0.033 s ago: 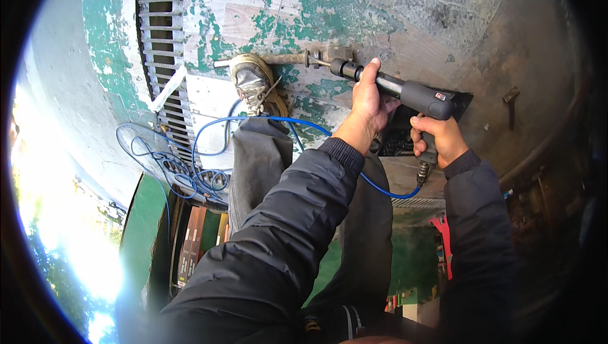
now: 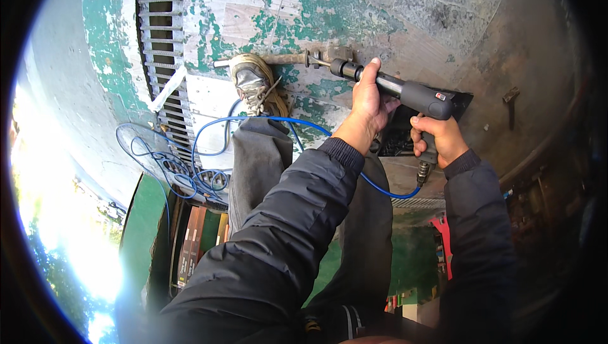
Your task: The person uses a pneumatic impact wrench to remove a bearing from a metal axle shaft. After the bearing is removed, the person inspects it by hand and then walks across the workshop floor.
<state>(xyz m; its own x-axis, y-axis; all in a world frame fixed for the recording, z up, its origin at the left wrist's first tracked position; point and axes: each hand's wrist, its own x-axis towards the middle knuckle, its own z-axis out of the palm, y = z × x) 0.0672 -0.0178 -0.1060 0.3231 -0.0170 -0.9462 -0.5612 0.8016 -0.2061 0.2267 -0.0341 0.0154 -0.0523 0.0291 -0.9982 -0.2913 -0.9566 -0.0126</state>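
A long grey and black air tool lies across a worn surface of peeling green paint. My left hand is wrapped around its barrel near the front. My right hand grips the handle at the rear. The tool's black tip meets a rusty bolt-like fitting on the surface. A blue hose runs from a coupling under the handle and loops away to the left. My shoe rests on the surface just left of the fitting.
A ribbed metal grating runs down the left of the painted surface. Coils of blue hose lie below it. A rusty curved metal wall with a small bracket is at the right. A red object sits lower right.
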